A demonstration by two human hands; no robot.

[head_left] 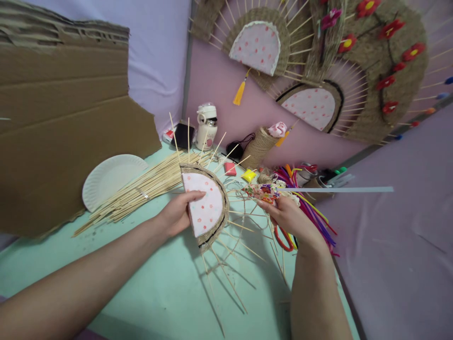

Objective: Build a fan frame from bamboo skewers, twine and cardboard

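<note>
My left hand (177, 212) grips a half-round craft piece (207, 208): white fabric with red dots, rimmed with woven jute, thin wooden skewers fanning out from its edge. It is held upright above the mint-green table (170, 288). My right hand (288, 215) is closed on a floral-patterned tool (265, 192) with a long pale stick (339, 190) pointing right from it. The tool's tip is close to the skewers on the piece's right side.
A bundle of bamboo skewers (141, 186) and a white paper plate (109, 179) lie at left, before a big cardboard sheet (63, 127). A jute spool (260, 146), a white bottle (206, 126), pipe cleaners (311, 208) and red scissors (281, 238) crowd the right. Finished fans (311, 106) hang on the wall.
</note>
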